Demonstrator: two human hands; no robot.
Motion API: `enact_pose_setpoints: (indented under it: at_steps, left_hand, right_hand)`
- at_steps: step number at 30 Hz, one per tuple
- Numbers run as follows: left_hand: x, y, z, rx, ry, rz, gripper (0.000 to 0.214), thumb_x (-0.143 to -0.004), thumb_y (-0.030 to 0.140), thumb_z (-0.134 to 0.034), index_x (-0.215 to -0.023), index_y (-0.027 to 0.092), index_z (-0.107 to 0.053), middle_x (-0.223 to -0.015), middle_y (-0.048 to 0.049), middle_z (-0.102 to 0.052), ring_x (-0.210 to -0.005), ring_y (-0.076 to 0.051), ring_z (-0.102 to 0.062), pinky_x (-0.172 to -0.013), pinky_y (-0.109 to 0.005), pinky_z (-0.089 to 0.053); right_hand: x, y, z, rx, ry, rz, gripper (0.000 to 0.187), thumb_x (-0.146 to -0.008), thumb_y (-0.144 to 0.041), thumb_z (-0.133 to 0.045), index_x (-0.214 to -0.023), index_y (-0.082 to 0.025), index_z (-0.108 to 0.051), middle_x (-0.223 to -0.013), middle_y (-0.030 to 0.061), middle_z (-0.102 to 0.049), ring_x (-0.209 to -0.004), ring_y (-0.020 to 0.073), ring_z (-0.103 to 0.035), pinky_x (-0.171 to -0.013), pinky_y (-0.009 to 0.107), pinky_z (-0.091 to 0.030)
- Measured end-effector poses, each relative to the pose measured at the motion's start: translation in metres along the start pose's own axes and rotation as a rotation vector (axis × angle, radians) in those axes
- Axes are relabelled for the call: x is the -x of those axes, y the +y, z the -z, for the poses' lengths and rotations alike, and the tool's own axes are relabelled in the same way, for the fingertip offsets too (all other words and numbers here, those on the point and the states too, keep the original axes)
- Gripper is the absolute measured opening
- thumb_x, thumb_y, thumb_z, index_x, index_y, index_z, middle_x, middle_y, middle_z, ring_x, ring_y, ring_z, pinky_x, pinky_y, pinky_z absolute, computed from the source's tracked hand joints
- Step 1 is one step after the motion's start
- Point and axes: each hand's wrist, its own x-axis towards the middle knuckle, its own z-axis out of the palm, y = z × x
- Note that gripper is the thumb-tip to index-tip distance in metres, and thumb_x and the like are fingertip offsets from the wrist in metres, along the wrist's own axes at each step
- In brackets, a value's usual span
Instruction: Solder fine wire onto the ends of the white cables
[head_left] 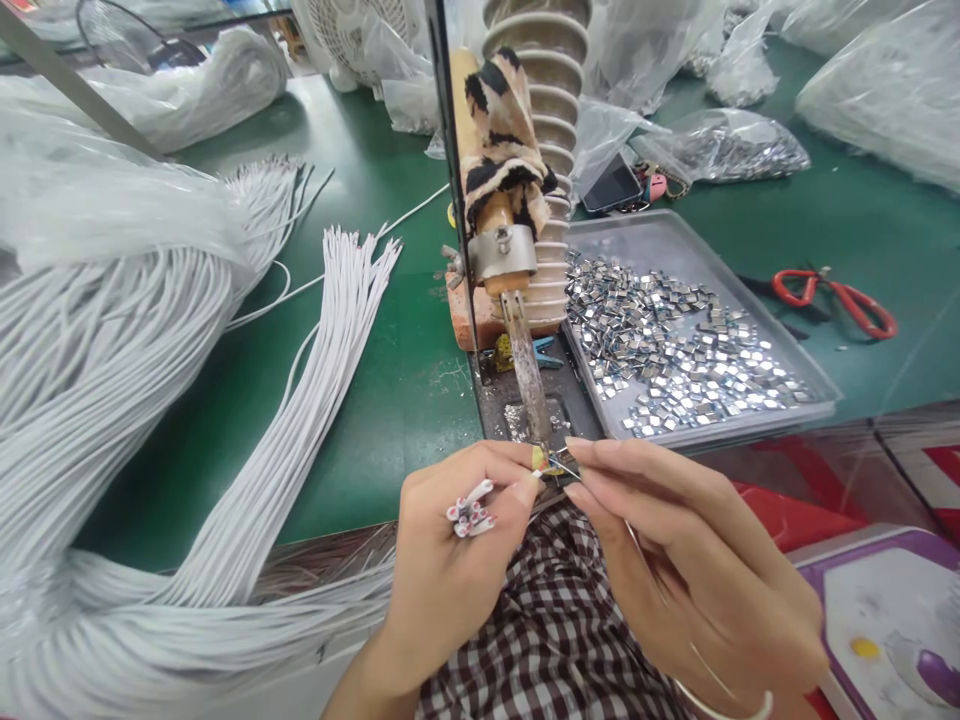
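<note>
My left hand [469, 560] is closed around several white cables [472, 510], their cut ends poking out between the fingers. Its thumb and index finger pinch one cable end close under the tip of a soldering iron [529, 385]. From the right, my right hand [675, 540] comes in with thumb and fingertips together at the same spot, pinching a thin wire-like piece, perhaps solder wire [568, 470]. A thin strand also runs below its palm. The iron is fixed in a clamp [502, 252] and points down. What exactly lies at the tip is too small to make out.
Right of the iron stands a clear tray [750, 415] of small metal connectors [660, 340]. Red-handled scissors [855, 300] lie beyond it. A bundle of white cables [322, 350] lies left. A ribbed hose [544, 130] rises behind the clamp. Plastic bags [735, 145] sit at the back.
</note>
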Motion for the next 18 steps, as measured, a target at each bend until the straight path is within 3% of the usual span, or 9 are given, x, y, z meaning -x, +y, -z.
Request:
enact_pose_setpoints:
  at_steps: [4, 9, 18]
  left_hand:
    - [0.001, 0.002, 0.002, -0.004, 0.01, -0.005, 0.024, -0.088, 0.007, -0.058, -0.071, 0.021, -0.069, -0.088, 0.0032, -0.079, -0.078, -0.013, -0.07, -0.073, -0.021, -0.051]
    - [0.0, 0.003, 0.007, -0.001, -0.062, 0.024, 0.025, -0.087, 0.007, -0.058, -0.069, 0.02, -0.068, -0.087, 0.0022, -0.079, -0.077, -0.013, -0.07, -0.073, -0.02, -0.051]
    - [-0.008, 0.002, 0.008, 0.079, -0.028, 0.087, 0.025, -0.085, 0.006, -0.056, -0.065, 0.02, -0.064, -0.077, 0.0068, -0.074, -0.063, -0.008, -0.058, -0.06, -0.018, -0.044]
  right_hand:
    - [-0.001, -0.002, 0.004, 0.035, -0.036, -0.02, 0.019, -0.085, -0.008, -0.072, -0.102, -0.017, -0.07, -0.108, 0.0065, -0.076, -0.094, 0.0126, -0.074, -0.097, 0.021, -0.061]
    - [0.0, -0.003, 0.005, 0.011, -0.061, -0.044, 0.017, -0.085, -0.007, -0.07, -0.1, -0.016, -0.071, -0.107, 0.0056, -0.076, -0.092, 0.0112, -0.074, -0.097, 0.018, -0.06]
    - [-0.006, 0.001, -0.009, -0.092, 0.037, -0.003, 0.016, -0.082, 0.003, -0.07, -0.094, -0.008, -0.071, -0.105, 0.0092, -0.073, -0.097, 0.0085, -0.071, -0.101, 0.014, -0.055]
